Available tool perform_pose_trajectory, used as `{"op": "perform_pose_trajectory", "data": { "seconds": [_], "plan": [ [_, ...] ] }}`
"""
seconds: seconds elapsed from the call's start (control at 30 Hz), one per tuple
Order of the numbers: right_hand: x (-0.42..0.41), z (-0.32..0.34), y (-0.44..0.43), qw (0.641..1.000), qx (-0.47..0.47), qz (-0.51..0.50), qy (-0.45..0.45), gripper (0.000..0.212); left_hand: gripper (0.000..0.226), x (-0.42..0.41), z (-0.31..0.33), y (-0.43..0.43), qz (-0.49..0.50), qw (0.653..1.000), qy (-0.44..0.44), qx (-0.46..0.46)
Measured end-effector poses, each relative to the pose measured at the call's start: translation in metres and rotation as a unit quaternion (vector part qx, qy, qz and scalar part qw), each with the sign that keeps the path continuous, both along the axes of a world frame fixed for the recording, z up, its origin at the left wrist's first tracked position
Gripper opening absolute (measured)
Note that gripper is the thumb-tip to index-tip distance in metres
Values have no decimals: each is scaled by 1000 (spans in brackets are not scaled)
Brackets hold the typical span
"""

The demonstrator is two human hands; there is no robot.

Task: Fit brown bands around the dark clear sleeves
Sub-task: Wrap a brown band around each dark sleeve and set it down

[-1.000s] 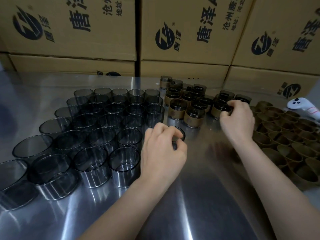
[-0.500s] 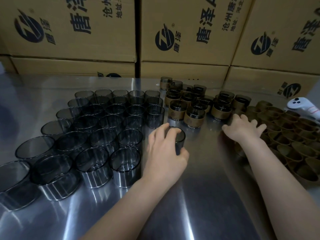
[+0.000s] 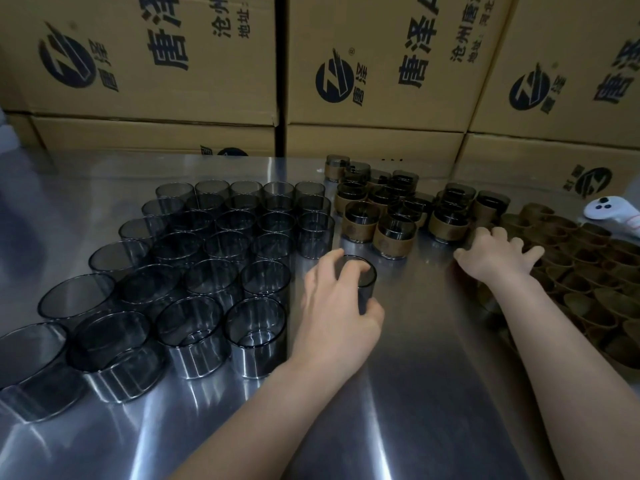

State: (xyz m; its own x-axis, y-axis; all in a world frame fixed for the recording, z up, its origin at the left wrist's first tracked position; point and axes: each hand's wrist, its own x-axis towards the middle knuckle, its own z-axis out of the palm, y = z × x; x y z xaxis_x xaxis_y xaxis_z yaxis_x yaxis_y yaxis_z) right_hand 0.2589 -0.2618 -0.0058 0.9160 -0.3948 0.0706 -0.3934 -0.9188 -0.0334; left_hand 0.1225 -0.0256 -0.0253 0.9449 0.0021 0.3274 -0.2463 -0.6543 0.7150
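Head view, bare sleeves (image 3: 194, 271): standing left of the held sleeve (image 3: 367, 285).
Left hand (image 3: 336, 306): gripping it upright; best holding steady.
Right hand (image 3: 495, 259): spreading empty over brown bands (image 3: 588, 282), right of it; should be picking one, sliding squarely.

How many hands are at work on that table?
2. The left hand grips a dark clear sleeve mid-table; the right hand, fingers spread, reaches over the loose brown bands at right.

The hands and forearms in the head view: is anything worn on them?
The left hand and the right hand have no gloves or rings; the left forearm and right forearm are bare to the picture's edge, with no sleeve or watch in view.
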Motion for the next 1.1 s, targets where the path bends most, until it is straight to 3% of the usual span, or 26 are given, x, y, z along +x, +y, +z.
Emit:
{"op": "perform_pose_trajectory", "data": {
  "seconds": [0.2,0.63,1.1],
  "plan": [
    [-1,2,0,997,14,-21,-66,55,39,-1,2,0,-3,1000,6,2],
    [-7,6,0,991,63,-40,-107,30,38,1,-1,1,-8,1000,6,1],
    [-11,10,-3,991,96,-34,-92,24,37,0,0,1,-9,1000,12,5]
  ]
}}
